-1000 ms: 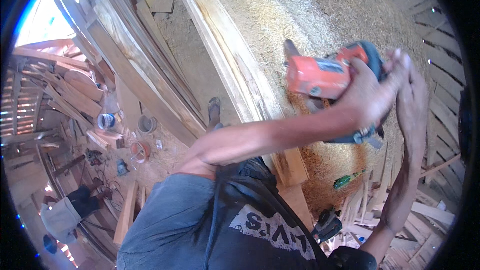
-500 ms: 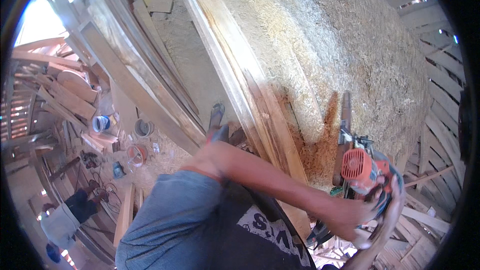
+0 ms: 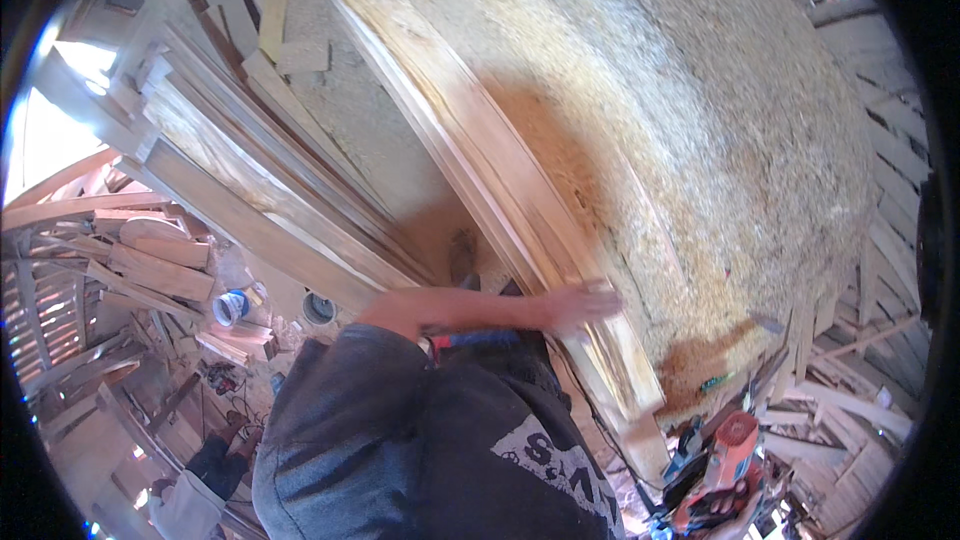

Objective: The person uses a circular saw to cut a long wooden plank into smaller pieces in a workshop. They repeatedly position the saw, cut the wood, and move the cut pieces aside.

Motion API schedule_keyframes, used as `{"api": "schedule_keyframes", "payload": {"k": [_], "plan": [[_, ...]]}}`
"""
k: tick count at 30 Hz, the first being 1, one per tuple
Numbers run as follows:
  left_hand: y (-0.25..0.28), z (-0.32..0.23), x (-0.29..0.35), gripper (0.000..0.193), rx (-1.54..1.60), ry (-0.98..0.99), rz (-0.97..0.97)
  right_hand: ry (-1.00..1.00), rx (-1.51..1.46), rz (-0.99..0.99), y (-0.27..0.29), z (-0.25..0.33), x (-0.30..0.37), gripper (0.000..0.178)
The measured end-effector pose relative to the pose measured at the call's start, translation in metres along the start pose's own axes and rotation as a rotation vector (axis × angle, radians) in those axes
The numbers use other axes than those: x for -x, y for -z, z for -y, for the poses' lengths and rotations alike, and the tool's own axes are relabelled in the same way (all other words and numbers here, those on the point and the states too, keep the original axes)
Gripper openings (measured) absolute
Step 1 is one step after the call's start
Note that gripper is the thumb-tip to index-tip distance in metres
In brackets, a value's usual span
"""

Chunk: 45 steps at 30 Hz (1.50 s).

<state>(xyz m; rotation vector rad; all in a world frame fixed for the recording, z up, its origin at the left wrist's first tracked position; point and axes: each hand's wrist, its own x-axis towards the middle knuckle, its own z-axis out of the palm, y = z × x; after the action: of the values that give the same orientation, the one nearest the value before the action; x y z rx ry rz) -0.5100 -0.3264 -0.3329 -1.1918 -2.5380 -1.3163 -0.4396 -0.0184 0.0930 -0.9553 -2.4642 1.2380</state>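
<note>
Head view: one thick timber (image 3: 500,175) runs diagonally mid-frame, my left hand (image 3: 580,307) across it toward the near end; fingers blurred, can't tell if they grip an edge or just rest. Right hand (image 3: 738,508), lower right, looks closed round the handle of an orange power tool (image 3: 735,437), just past that end. Best practice, my take: firm left palm, tool's working end pointed clear of it, steady footing. Count: 1 timber under hand, 1 power tool, 1 white-and-blue bucket (image 3: 231,308), 1 grey bucket (image 3: 319,308), 1 small green object (image 3: 713,383), 1 co-worker (image 3: 190,505); loose boards (image 3: 165,270) overlap, no reliable count.
</note>
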Motion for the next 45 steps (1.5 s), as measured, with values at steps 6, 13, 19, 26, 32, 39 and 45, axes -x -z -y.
{"api": "schedule_keyframes", "payload": {"k": [6, 13, 19, 26, 32, 39, 45], "plan": [[0.303, 0.212, 0.186, 0.077, -0.217, 0.956, -0.748, -0.163, 0.02, -0.036, -0.045, 0.03, 0.055, 0.053], [0.36, 0.251, 0.156, 0.145, -0.143, 1.743, -0.978, -0.242, 0.03, -0.008, -0.074, 0.05, 0.067, 0.056], [0.403, 0.274, 0.096, 0.154, -0.122, 2.08, -0.952, -0.246, -0.008, 0.045, -0.079, 0.047, 0.066, 0.059], [0.383, 0.28, 0.09, 0.14, -0.319, 2.112, -1.114, -0.25, -0.053, 0.104, -0.065, 0.036, 0.063, 0.062], [0.321, 0.252, 0.048, 0.143, -0.329, 2.15, -1.048, -0.154, -0.16, 0.133, -0.042, 0.017, 0.06, 0.058], [0.304, 0.229, 0.044, 0.148, -0.263, 2.086, -1.052, 0.053, -0.143, 0.094, -0.061, 0.032, 0.053, 0.042], [0.338, 0.238, 0.079, 0.138, -0.437, 1.743, -0.718, 0.07, -0.093, 0.328, -0.118, 0.055, 0.037, 0.055]]}}
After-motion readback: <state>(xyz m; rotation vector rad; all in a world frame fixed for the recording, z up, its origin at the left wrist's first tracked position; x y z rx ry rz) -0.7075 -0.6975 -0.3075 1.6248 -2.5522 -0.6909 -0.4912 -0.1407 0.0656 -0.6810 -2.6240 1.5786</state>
